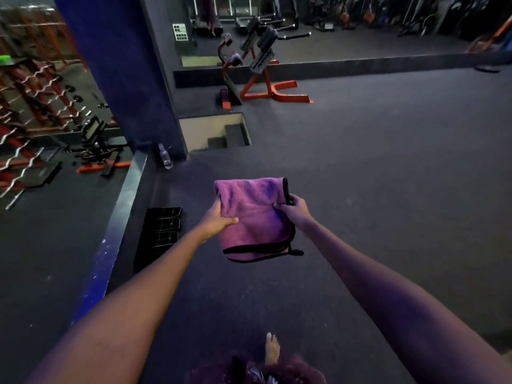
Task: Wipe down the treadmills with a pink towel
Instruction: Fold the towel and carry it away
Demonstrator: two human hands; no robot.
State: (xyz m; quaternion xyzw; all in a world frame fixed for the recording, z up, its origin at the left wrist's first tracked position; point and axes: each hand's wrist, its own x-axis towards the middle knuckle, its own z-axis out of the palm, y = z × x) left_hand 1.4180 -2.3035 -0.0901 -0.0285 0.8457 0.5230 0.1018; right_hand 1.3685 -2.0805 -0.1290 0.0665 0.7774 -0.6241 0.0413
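Pink towel [250,214], gripped by both hands

Counted in view: two hands, left hand [219,217] and right hand [295,210]; one pink towel [252,217]; one water bottle [165,156]; one bare foot [272,349]; one orange-framed bench [266,65]; one black floor crate [162,231].
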